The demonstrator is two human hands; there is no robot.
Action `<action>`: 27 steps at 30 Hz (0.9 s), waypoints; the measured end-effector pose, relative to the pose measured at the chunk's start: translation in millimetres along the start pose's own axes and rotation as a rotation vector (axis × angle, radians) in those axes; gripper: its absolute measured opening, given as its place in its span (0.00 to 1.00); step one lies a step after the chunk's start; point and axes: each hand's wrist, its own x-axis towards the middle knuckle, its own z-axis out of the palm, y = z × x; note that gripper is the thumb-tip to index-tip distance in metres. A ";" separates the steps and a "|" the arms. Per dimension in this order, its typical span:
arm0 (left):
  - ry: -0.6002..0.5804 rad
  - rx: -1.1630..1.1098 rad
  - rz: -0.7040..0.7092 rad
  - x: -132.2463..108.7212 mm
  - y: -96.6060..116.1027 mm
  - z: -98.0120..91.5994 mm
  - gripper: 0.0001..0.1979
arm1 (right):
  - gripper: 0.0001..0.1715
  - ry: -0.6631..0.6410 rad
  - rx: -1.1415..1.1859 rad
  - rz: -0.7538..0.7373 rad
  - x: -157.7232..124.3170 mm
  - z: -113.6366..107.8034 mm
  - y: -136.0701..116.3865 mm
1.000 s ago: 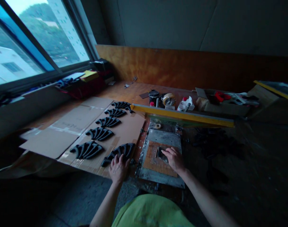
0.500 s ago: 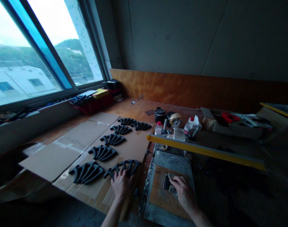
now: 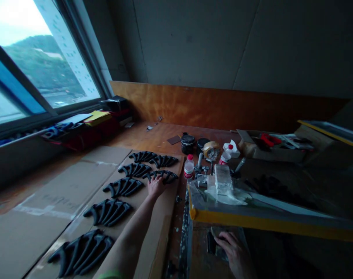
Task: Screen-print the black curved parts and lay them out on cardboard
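My left hand [image 3: 156,186] reaches forward over the cardboard [image 3: 159,217], its fingers closed on the near edge of a curved black ribbed part [image 3: 168,176]. Several similar black ribbed parts [image 3: 83,250] lie in rows on the cardboard to the left. At the lower right, my right hand [image 3: 233,250] has its fingers bent around a small dark block [image 3: 211,243] on a brown board [image 3: 198,248]. Above that hand hangs a frame with a yellow edge [image 3: 252,221]. The underside of the right hand's grip is hidden.
A wrapped pale block [image 3: 223,179] sits on the frame. Behind it are red-capped bottles [image 3: 189,166], black jars [image 3: 187,144] and a tape roll [image 3: 211,150]. A box of tools [image 3: 278,153] stands at the right. A wooden panel [image 3: 194,104] lines the back.
My left hand has moved forward with the ribbed part, to the far end of the cardboard. My right hand stays at the small block. The yellow-edged frame appears lower and closer in view.
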 end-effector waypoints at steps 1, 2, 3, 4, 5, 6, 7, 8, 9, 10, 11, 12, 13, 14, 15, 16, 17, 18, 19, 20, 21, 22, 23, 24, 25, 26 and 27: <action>-0.020 0.003 -0.015 8.6 -5.6 4.1 0.28 | 0.28 0.000 -0.003 0.020 -0.6 0.6 -0.8; -0.036 0.004 -0.030 15.6 -11.5 7.8 0.29 | 0.29 0.000 -0.007 0.041 -1.2 1.1 -2.0; -0.049 0.005 -0.044 20.9 -17.0 11.0 0.30 | 0.29 0.000 -0.010 0.060 -1.8 1.3 -3.4; -0.062 0.005 -0.058 24.4 -21.8 13.7 0.31 | 0.29 -0.002 -0.014 0.076 -2.1 1.1 -5.1; -0.073 0.005 -0.072 26.2 -25.5 15.6 0.31 | 0.30 -0.002 -0.019 0.085 -2.3 0.4 -6.9; -0.085 0.006 -0.084 26.3 -27.8 16.8 0.31 | 0.30 -0.003 -0.025 0.084 -2.1 -1.1 -9.0; -0.091 0.006 -0.089 24.7 -28.3 17.1 0.32 | 0.30 -0.002 -0.032 0.076 -1.5 -3.4 -11.4; -0.084 0.000 -0.091 21.5 -27.0 16.4 0.33 | 0.30 -0.003 -0.040 0.062 -0.4 -6.3 -13.9; -0.063 -0.019 -0.088 16.9 -23.7 14.4 0.33 | 0.29 -0.004 -0.048 0.045 1.1 -9.8 -16.7; -0.025 -0.062 -0.079 11.2 -18.7 11.2 0.33 | 0.28 -0.005 -0.056 0.028 2.9 -13.5 -19.8; 0.027 -0.145 -0.060 4.6 -11.9 6.5 0.33 | 0.26 -0.005 -0.064 0.013 5.1 -17.2 -22.9; 0.081 -0.259 -0.033 -2.9 -3.6 0.5 0.32 | 0.24 -0.003 -0.072 -0.001 7.4 -20.5 -26.1; 0.125 -0.379 -0.004 -11.0 6.0 -7.0 0.30 | 0.22 -0.002 -0.079 -0.017 9.7 -23.2 -29.1; 0.152 -0.479 0.024 -19.9 17.0 -15.9 0.29 | 0.22 -0.002 -0.088 -0.034 11.9 -24.8 -31.7; 0.161 -0.568 0.049 -29.7 28.9 -26.2 0.28 | 0.25 -0.011 -0.099 -0.059 13.6 -25.3 -33.7; 0.152 -0.653 0.066 -40.5 41.7 -38.1 0.28 | 0.30 -0.036 -0.113 -0.094 14.8 -24.6 -34.9; 0.133 -0.737 0.078 -52.3 55.1 -51.4 0.29 | 0.36 -0.078 -0.131 -0.138 15.2 -22.6 -35.3; 0.113 -0.828 0.088 -65.2 68.8 -66.0 0.30 | 0.41 -0.130 -0.149 -0.184 14.8 -19.8 -34.8; 0.091 -0.947 0.102 -78.7 82.6 -81.6 0.30 | 0.46 -0.187 -0.166 -0.228 13.4 -16.4 -33.7; 0.071 -1.051 0.129 -92.7 96.0 -97.5 0.30 | 0.48 -0.239 -0.179 -0.267 11.1 -12.9 -32.2; 0.053 -1.135 0.158 -106.7 108.6 -113.2 0.28 | 0.50 -0.278 -0.185 -0.301 8.0 -9.8 -30.7; 0.026 -1.196 0.194 -120.1 120.0 -127.9 0.27 | 0.50 -0.303 -0.183 -0.332 4.2 -7.8 -29.4; 0.007 -1.226 0.225 -132.7 129.9 -140.8 0.26 | 0.50 -0.317 -0.174 -0.366 0.0 -7.4 -28.4; -0.007 -1.241 0.243 -144.0 138.0 -151.3 0.26 | 0.48 -0.323 -0.157 -0.406 -4.4 -8.9 -27.5; -0.015 -1.248 0.248 -154.2 144.0 -159.3 0.26 | 0.45 -0.320 -0.136 -0.448 -8.8 -12.9 -26.4; -0.014 -1.252 0.234 -163.4 147.9 -164.4 0.26 | 0.41 -0.302 -0.117 -0.483 -12.9 -19.4 -24.6; -0.014 -1.257 0.207 -172.0 149.5 -166.9 0.26 | 0.35 -0.266 -0.104 -0.500 -16.2 -28.5 -21.4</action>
